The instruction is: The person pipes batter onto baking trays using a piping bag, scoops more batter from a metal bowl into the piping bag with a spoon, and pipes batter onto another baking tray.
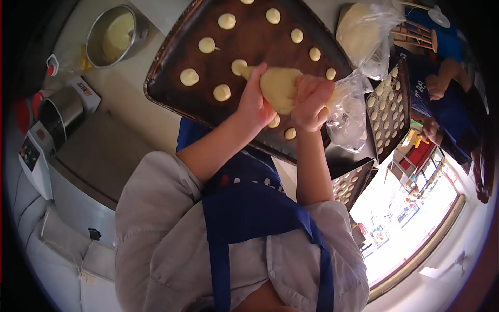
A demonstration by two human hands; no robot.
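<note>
Left hand [254,101]: curled round the narrow, left end of a piping bag [280,89], thumb and fingers against the plastic close to the tip. Right hand [312,101]: clenched round the gathered, wider part of the same bag, fingers folded over it; loose clear plastic spills out to the right of the fist.

Bag position: above the dark baking tray [208,106], lying tilted, filled with pale yellow batter. Tip points left, at 1 batter mound [239,66]. Whether tip and mound touch: cannot tell.

Tray contents: at least 12 round, pale mounds, spaced apart; some at the near edge, beneath the forearms, partly hidden.

Far right of the tray: 1 more plastic bag [359,36], holding pale yellow material. Right: a 2nd tray [389,112] with rows of small pale mounds; nearer, a 3rd tray [349,184], similarly filled, partly hidden. Beyond the 2nd tray: 1 other person [442,109] in a blue apron, forearms bare.

Far left: 1 metal pot [115,37] with yellow batter inside. Nearer on the left: 1 steel container [61,112] between 2 white devices, the farther device [84,95] and the nearer device [36,156].
</note>
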